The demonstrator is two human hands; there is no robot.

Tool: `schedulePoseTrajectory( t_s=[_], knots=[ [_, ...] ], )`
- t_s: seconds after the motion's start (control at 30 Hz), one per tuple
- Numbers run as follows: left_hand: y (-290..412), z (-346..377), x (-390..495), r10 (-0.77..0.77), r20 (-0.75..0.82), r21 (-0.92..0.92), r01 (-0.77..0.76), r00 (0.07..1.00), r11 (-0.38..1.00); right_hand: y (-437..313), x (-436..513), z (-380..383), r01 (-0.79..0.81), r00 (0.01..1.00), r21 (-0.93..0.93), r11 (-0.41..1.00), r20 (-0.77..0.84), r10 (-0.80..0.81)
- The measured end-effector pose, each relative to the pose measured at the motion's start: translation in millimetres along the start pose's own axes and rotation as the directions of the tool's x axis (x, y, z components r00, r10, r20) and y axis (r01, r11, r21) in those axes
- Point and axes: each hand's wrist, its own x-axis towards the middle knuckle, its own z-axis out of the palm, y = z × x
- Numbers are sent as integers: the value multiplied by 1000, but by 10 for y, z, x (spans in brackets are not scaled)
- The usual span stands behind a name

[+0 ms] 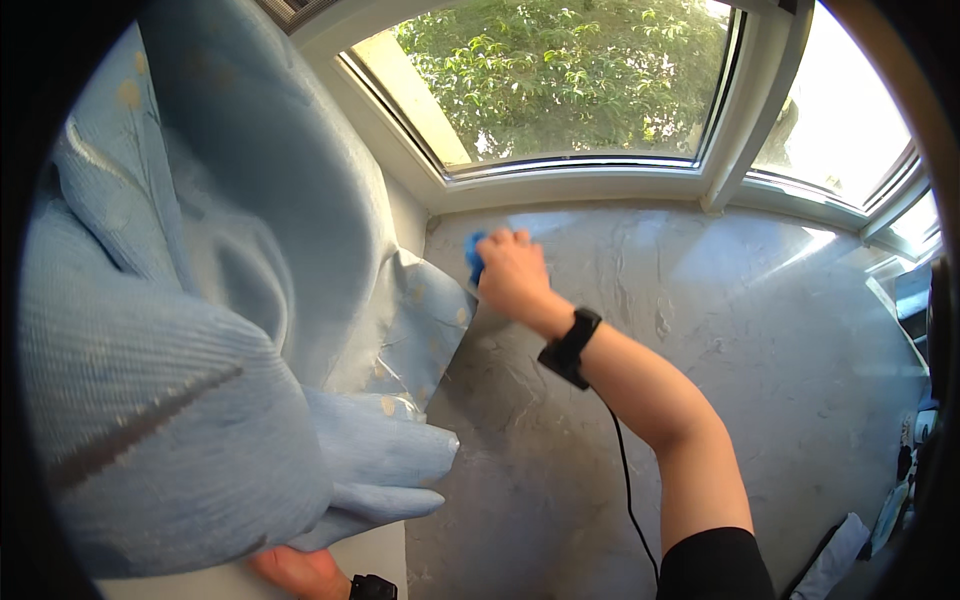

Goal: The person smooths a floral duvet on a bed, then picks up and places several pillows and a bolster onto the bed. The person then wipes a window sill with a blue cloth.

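Note:
My right hand (pixel 516 271) grips a blue cloth (pixel 474 255), mostly covered by the fingers, at the far left of a grey marbled windowsill (pixel 600 465). To the left, a light blue curtain (pixel 202 360) with yellow dots hangs in large folds, and one corner of it reaches the sill close to my right hand. Low in the picture, my left hand (pixel 304 571) is against the curtain's underside. Its fingers are hidden by the fabric, so their grip does not show. Both wrists wear a black strap device.
A white-framed window (pixel 577 180) borders the sill at the back, with green shrubs outside. From my right wrist a black cable (pixel 628 480) trails across the sill. A pale cloth item (pixel 832 555) and several small objects crowd the right edge.

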Motion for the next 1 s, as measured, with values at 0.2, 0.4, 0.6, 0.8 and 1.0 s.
schedulePoseTrajectory(
  t_s=[0.2,0.4,0.6,0.8,1.0],
  knots=[
    [93,-68,29,26,131,58,-34,991,998,67,-66,288,150,981,-194,970,155,-120],
    [4,277,75,23,274,4,-25,961,1000,-1029,-1743,545,438,771,435,786,267,-578],
    [131,541,161,-61,366,-174,133,929,976,-1100,-2149,399,241,734,709,663,314,-602],
    [299,628,122,-2,498,-282,164,867,945,-428,-1085,287,104,973,144,984,191,-130],
    [332,575,82,-2,527,-224,142,850,964,-1027,-1402,769,209,916,300,931,273,-294]
  ],
)
